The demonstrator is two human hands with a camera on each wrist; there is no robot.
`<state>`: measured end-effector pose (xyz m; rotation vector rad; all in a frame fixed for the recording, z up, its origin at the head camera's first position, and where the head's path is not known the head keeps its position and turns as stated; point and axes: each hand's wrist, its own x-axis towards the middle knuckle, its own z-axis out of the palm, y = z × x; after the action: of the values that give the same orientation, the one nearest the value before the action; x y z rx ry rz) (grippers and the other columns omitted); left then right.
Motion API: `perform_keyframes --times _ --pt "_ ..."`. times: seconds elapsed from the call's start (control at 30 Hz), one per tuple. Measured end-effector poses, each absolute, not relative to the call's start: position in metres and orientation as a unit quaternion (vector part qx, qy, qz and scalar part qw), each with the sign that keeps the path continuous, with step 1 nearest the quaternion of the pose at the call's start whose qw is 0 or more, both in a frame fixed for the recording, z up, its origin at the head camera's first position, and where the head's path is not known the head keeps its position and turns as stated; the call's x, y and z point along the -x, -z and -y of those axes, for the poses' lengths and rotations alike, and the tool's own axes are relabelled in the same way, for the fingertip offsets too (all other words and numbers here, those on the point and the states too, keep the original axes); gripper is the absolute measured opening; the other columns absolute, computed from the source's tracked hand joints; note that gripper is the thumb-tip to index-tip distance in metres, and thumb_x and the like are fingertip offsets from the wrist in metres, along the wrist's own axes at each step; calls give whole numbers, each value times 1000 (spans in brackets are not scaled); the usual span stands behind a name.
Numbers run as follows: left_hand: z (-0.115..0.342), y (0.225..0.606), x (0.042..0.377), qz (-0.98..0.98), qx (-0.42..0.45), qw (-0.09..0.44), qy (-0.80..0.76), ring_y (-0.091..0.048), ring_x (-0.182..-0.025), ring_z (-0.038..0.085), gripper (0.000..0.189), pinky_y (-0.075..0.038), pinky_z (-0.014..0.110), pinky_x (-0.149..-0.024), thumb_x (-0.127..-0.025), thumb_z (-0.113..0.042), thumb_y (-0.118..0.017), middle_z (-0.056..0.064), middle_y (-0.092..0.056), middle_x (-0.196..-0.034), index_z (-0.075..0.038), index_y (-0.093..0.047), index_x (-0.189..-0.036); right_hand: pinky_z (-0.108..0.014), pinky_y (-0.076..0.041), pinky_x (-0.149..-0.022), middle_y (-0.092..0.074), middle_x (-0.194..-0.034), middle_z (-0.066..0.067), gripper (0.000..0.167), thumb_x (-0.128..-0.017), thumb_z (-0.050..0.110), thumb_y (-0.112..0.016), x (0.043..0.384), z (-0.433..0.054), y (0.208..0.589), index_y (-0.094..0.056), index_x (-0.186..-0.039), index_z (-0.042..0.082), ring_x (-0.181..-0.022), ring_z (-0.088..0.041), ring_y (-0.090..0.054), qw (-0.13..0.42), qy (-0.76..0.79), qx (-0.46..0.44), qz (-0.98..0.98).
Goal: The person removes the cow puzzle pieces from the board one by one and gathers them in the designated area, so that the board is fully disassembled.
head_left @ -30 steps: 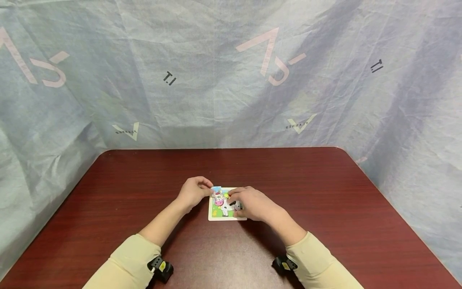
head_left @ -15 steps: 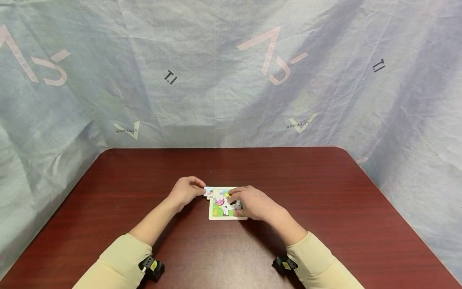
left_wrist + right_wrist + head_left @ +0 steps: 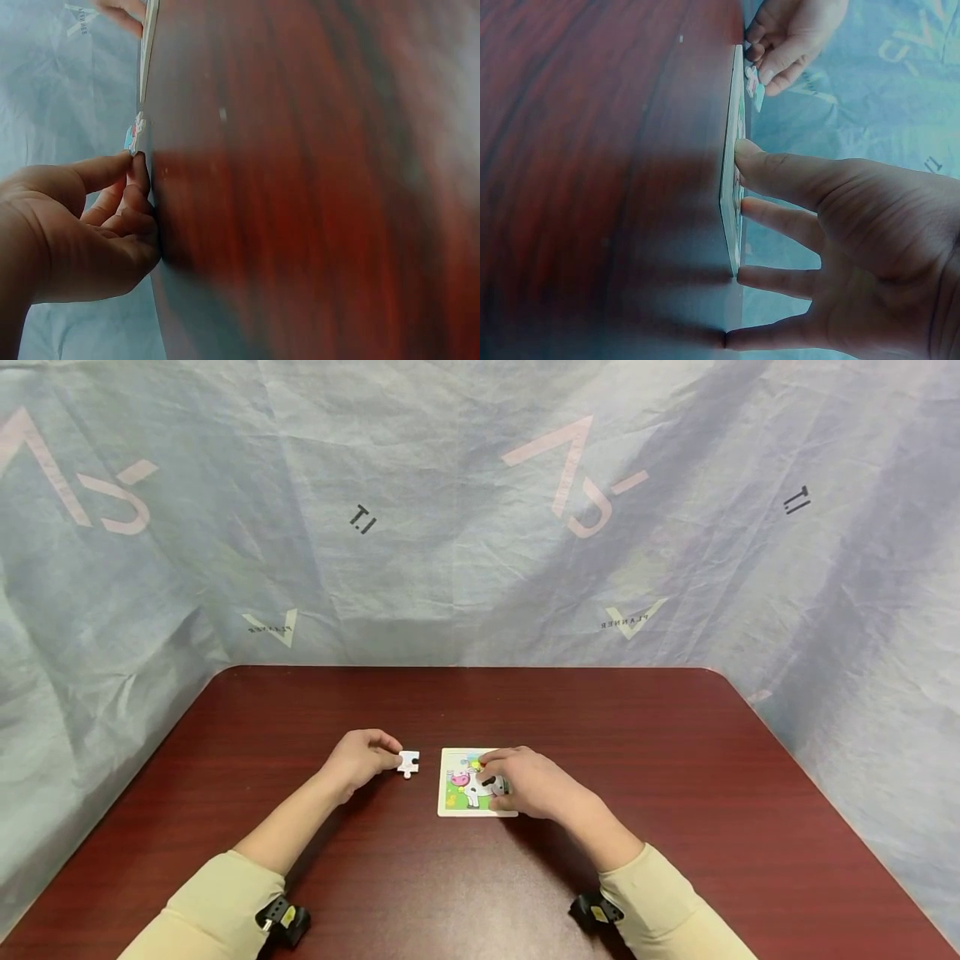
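My left hand (image 3: 358,762) pinches a jigsaw piece (image 3: 408,762) between thumb and fingertips, left of the puzzle board. In the left wrist view the piece (image 3: 134,137) is tilted on edge to the camera, with blue and red print. The square puzzle board (image 3: 459,800) has a pale frame and a cow picture on green, with a pale patch at its upper left. My right hand (image 3: 534,783) rests on the board's right part with spread fingers. In the right wrist view its thumb and fingertips touch the board (image 3: 731,161), and the hand hides part of the picture.
A dark red-brown wooden table (image 3: 465,877) carries the board. Behind it and at both sides hangs a grey printed cloth (image 3: 450,527). Black wrist devices (image 3: 285,920) sit at the cuffs of the light sleeves.
My left hand has drawn the jigsaw piece off the board's upper left corner and carried it leftward, leaving a gap between them. The right hand stays on the board.
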<state>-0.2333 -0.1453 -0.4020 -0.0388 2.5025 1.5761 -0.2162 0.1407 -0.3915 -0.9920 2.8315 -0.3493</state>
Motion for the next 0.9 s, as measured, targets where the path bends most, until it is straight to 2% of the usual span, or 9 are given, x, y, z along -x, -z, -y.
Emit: perform_keyframes --times 0.5,0.7,0.9 --pt "176 402 226 -857 20 88 -507 -57 -81 23 19 -43 34 -68 -91 -7 -70 8 -67 -94 2 -68 -108 -47 -44 -102 -60 -140 -7 34 -87 18 -82 215 -140 391 -74 -119 12 -126 -37 -54 49 115 337 -933" --pt "189 403 223 -861 27 85 -502 -57 -82 23 19 -43 35 -69 -91 -7 -70 4 -68 -91 2 -68 -109 -46 -44 -102 -60 -139 -7 34 -86 19 -82 216 -140 392 -74 -118 12 -124 -36 -56 42 105 343 -933" --pt "199 402 220 -864 28 88 -495 -57 -84 24 21 -43 35 -70 -91 -8 -70 7 -67 -94 2 -68 -109 -46 -45 -100 -61 -138 -7 34 -86 18 -82 216 -139 391 -74 -118 12 -123 -38 -57 42 108 343 -932"
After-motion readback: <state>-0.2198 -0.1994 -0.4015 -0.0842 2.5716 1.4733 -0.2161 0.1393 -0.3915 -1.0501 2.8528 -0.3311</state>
